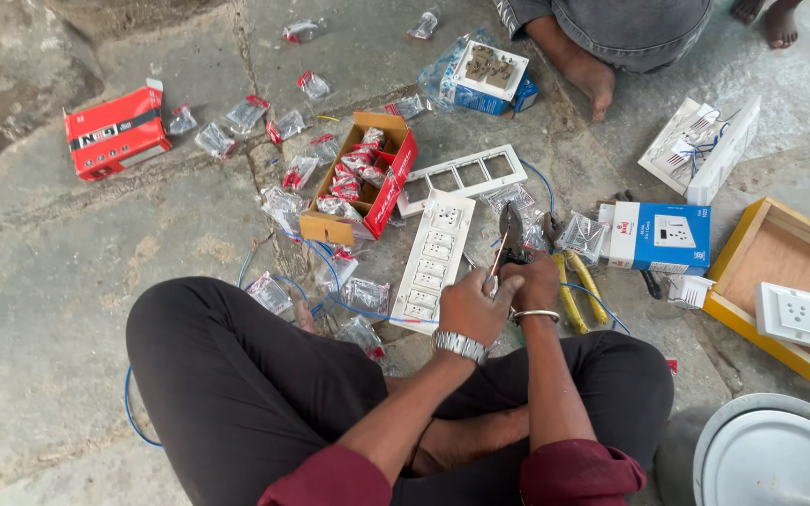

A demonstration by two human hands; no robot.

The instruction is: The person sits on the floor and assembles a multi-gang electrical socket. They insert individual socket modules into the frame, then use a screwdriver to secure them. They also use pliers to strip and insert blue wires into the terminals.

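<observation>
Down on the stone floor, left hand and right hand both close around dark metal pliers, jaws up beside the white switch strip. Blue wire could slip; fingers risk pinching.

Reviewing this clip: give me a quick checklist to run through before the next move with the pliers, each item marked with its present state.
1. Pliers held by both hands, left hand and right hand: ok.
2. Jaws clear of the fingers: cannot tell, the hands cover the grip.
3. What the jaws are working on: cannot tell, too small.
4. White switch plate lies flat on the stone floor beside the hands: ok.
5. Blue wire runs loose under the plate and around the knee: not ok, untidy.
6. Yellow-handled tool within reach by the right hand: ok.
</observation>
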